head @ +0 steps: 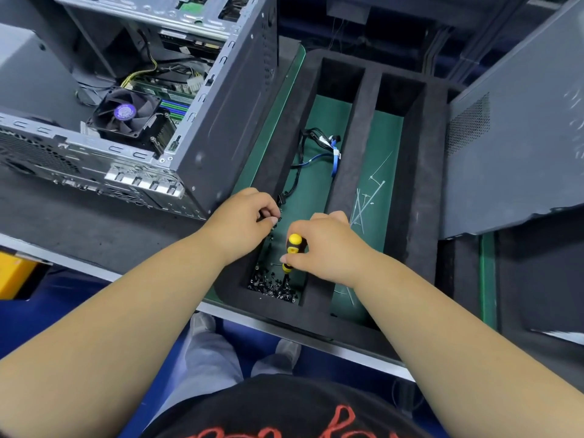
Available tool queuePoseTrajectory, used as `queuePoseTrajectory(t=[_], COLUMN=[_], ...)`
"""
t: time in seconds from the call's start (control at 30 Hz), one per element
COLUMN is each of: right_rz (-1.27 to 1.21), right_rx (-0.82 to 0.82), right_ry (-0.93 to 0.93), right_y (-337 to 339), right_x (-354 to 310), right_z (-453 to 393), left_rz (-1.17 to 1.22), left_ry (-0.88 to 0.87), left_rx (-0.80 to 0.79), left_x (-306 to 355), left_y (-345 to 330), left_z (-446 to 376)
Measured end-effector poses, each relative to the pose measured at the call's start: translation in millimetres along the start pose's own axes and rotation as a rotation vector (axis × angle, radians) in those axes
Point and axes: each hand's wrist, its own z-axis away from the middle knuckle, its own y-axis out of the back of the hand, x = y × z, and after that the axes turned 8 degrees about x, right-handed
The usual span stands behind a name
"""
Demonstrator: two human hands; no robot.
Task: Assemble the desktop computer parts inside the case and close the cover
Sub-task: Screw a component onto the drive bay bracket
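Lying open on its side at upper left, computer case (202, 99). Black foam tray (429, 191) beside it. Right hand (328, 248) grips screwdriver (294, 248) over screws (273, 287); left hand (243, 222) pinches something small, unclear.

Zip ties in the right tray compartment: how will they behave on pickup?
The zip ties look thin and flat on the green mat, so probably hard to pinch up. They lie crossed; lifting one may drag others. Likely very light and floppy.

White cable ties (366, 200) lie in the foam tray's (420, 172) right compartment.
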Motion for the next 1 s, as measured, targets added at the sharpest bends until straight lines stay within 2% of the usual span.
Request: queuePoseTrajectory(t=[0.27, 0.43, 0.5, 0.67, 0.87, 1.0], right_rz=[-0.031, -0.071, -0.176, -0.506, -0.562, -0.566], right_rx=[0.024, 0.100, 0.169, 0.409, 0.468, 0.484], right_ry=[-0.013, -0.080, -0.159, -0.311, -0.355, -0.361], right_y=[4, 41, 60, 97, 105, 107], right_x=[3, 5, 8, 17, 26, 26], right_z=[-6, -11, -13, -17, -19, -17], left_rz=[0.010, 0.031, 0.067, 0.360, 0.725, 0.778], left_ry=[-0.007, -0.004, 0.025, 0.203, 0.427, 0.463], left_rx=[-0.005, -0.017, -0.042, -0.174, -0.230, -0.222], left_x=[4, 8, 11, 26, 39, 39], left_y=[1, 0, 0, -1, 3, 1], left_z=[-2, -7, -8, -11, -17, -20])
